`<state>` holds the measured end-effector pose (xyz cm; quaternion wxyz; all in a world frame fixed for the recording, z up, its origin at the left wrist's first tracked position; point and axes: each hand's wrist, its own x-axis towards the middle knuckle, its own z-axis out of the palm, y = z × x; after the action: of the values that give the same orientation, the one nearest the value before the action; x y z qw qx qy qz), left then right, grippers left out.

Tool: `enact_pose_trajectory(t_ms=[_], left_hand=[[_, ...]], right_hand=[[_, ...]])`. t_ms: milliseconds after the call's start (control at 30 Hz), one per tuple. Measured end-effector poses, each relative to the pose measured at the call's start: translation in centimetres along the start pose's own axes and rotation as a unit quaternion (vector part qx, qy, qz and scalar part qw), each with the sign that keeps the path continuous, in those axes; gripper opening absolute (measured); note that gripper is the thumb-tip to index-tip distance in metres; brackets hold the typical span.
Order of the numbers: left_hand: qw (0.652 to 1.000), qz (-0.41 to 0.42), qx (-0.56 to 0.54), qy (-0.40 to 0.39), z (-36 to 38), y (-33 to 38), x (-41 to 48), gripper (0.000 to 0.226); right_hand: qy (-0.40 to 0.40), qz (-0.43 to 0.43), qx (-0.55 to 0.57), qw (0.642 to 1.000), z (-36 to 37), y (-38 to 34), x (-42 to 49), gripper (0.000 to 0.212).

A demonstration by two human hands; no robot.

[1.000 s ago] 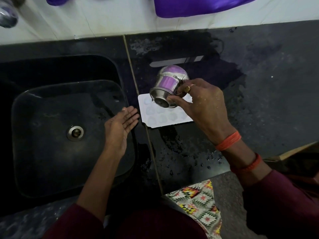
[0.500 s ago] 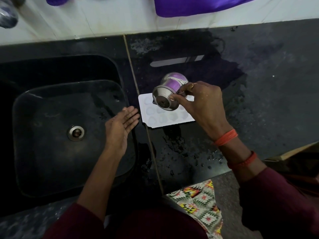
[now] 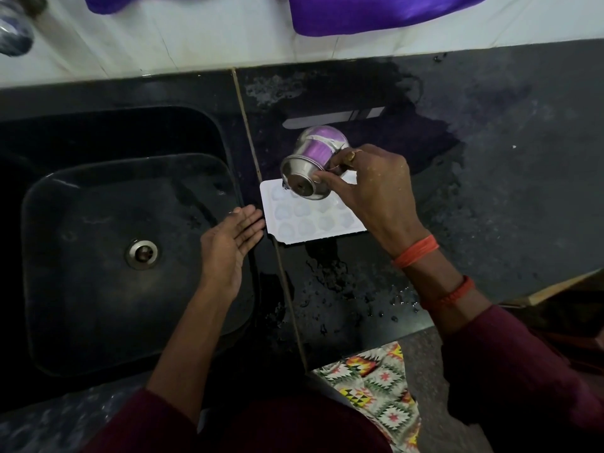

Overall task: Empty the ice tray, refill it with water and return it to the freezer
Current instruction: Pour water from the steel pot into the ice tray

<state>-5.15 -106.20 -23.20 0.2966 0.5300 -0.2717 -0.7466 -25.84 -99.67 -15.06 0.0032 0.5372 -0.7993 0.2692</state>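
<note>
Counter: black stone counter (image 3: pixel 490 158), wet in patches, running below a white wall (image 3: pixel 163 37); a thin seam divides it beside the sink.
Sink: dark square sink (image 3: pixel 98 223) on my left, with a round metal drain (image 3: pixel 141 253) in its floor.
Ice tray: white ice tray (image 3: pixel 313 223) lying flat on the counter just right of the seam, its rows of rounded cells facing up. I cannot tell whether they hold water.
Right hand: my right hand (image 3: pixel 376 191) holds a steel cup (image 3: pixel 310 165) above the tray's far left corner, fingers (image 3: pixel 330 183) curled round its rim and side. A ring (image 3: pixel 350 155) shows on one finger.
Cup: tipped well over, with its mouth turned down and towards me and a purple sheen on its side. I can read no maker's mark on it.
Left hand: my left hand (image 3: pixel 228 246) is released, palm flat and fingers straight and together over the sink's right rim. The tips are just beside the tray's left edge. I cannot tell whether they touch it.
Wrist: two orange threads (image 3: pixel 415 251) are tied round my right forearm, above a maroon sleeve (image 3: pixel 506 371).
Spill: water drops (image 3: pixel 343 289) are scattered on the counter near the tray's front edge.
Background: purple cloth (image 3: pixel 376 11) hangs against the wall, and a patterned cloth (image 3: pixel 376 387) shows below the counter's edge.
</note>
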Motion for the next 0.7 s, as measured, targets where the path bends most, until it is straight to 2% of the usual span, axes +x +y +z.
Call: enact_pose_trajectory(t_ms=[700], left_hand=[[1.000, 0.000, -0.001, 0.002, -0.10, 0.03, -0.31, 0.032]], right_hand=[[0.012, -0.016, 0.004, 1.000, 0.47, -0.19, 0.27, 0.034]])
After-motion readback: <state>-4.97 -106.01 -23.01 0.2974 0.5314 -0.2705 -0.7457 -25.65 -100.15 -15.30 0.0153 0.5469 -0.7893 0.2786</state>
